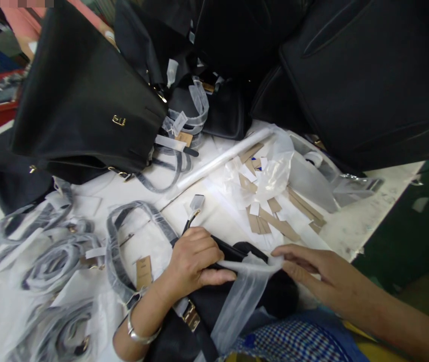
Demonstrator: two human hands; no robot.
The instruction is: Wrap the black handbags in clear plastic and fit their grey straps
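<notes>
A black handbag point(214, 294) with a gold clasp point(190, 315) lies in front of me, close to my body. My left hand point(199, 259) is closed over its upper edge, the thumb lying along a strip of translucent white wrapping point(242, 296). That strip stretches across the bag, and one end hangs down over it. Between thumb and fingers, my right hand point(305, 266) pinches the strip's other end at the bag's right side. A plastic-wrapped handle point(114, 241) loops out on the bag's left, beside a brown tag point(144, 272).
Wrapped coiled straps point(56, 261) lie on the white table at left. Large black bags point(86, 100) stand along the back. Brown card strips point(278, 221) and clear plastic point(280, 161) are scattered to the right, near a translucent tray point(312, 176). A person's sleeve point(20, 25) shows at upper left.
</notes>
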